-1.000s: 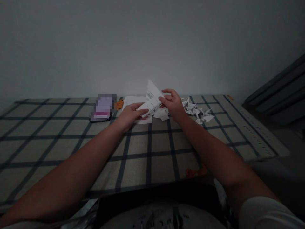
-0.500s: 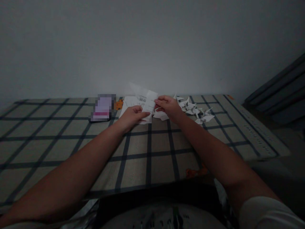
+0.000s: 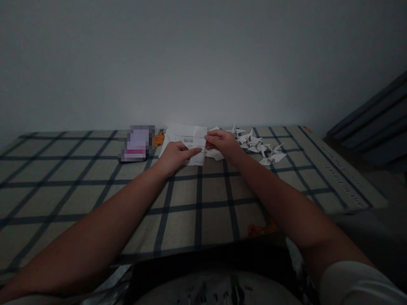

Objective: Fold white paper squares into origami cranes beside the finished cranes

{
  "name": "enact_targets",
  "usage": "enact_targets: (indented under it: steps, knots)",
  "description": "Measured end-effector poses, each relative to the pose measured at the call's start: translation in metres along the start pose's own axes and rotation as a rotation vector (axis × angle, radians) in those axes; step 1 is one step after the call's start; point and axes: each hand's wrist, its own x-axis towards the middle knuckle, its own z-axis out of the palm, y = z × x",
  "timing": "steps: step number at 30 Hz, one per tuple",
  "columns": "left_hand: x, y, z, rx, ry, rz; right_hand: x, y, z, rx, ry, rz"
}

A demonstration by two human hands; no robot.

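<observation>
Head cam on this one: a plain pale wall (image 3: 203, 63) filled the back, with the desk (image 3: 214, 224) running up to it under a checked cloth (image 3: 79, 169). Some dark pleated fabric (image 3: 375, 123) hung off to the right, well apart from the hands. On the desk, a phone with a pixelated screen (image 3: 136, 146) sat left of the left hand (image 3: 178, 156), and a bunch of folded paper cranes (image 3: 254, 142) crowded the other side, just beyond the right hand (image 3: 222, 143). So yeah, stuff on both sides.

The printed sheet (image 3: 197, 132) was in the middle, between the hands, over more white paper (image 3: 165, 142) poking out on the left. Left hand had its thumb laid across the sheet and its other fingers bent in, mostly hidden, so it was gripping it. Right hand pinched the sheet's right edge, thumb and fingertips together.

As for edges, the desk's back one met the wall, just behind the sheet, and the right one had lettering beside it. Checked cloth stretched between the forearms down to the front edge near the lap. Tightest gap: right hand to cranes.
</observation>
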Motion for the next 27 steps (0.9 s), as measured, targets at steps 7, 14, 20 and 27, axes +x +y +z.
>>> enact_targets:
  steps: [7, 14, 20, 27]
  knots:
    - [0.0014, -0.0016, -0.0023, 0.093, -0.002, 0.042, 0.0013, -0.0004, 0.0015, 0.051, 0.005, 0.04]
    - [0.0009, 0.0004, -0.0008, 0.066, -0.056, -0.007, 0.0017, -0.0009, 0.0019, 0.041, 0.046, 0.045]
    - [0.0011, 0.001, -0.0015, 0.147, -0.04, -0.003, 0.0009, -0.0014, 0.003, 0.044, 0.057, 0.036]
    - [0.0002, 0.005, -0.0011, 0.183, -0.081, 0.029, 0.0028, -0.0008, 0.0023, 0.065, 0.103, 0.036]
